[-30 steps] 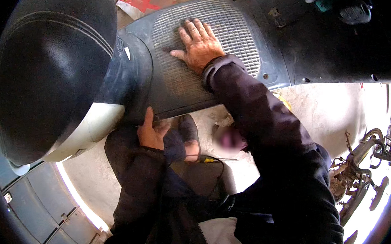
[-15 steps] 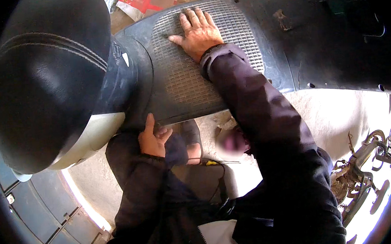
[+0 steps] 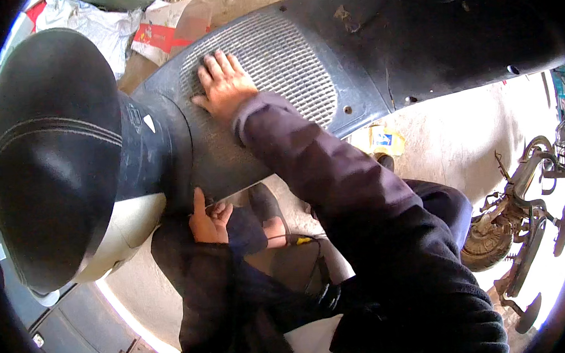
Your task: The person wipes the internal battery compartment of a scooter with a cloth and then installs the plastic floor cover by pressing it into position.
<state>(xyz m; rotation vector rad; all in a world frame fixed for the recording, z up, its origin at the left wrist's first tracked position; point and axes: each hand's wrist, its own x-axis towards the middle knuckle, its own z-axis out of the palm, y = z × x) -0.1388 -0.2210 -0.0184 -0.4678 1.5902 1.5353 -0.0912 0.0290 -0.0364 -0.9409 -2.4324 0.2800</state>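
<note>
A scooter's dark plastic footboard (image 3: 278, 105), with a ribbed grid patch, lies across the view. On the grid's left part my right hand (image 3: 228, 89) rests palm down, fingers stretched and slightly apart, holding nothing. By the footboard's near left edge is my left hand (image 3: 208, 226), its thumb pointing up and its other fingers curled in. Whatever those curled fingers grip, if anything, is too small or hidden to make out. The black stitched seat (image 3: 55, 158) stands left of both hands, with a pale side panel (image 3: 130, 224) below it.
At the far left lie a silvery plastic sheet (image 3: 92, 29) and red-and-white cardboard (image 3: 157, 35). A yellow packet (image 3: 387, 139) is on the floor beyond my right arm. Metal mechanical parts with a wheel (image 3: 493, 241) stand at the right. My sandalled foot (image 3: 272, 225) is below the footboard.
My view has shifted, so the scooter sits further left and turned. Across the grid, my right hand has slid toward the seat. The left hand keeps its place at the near edge.
</note>
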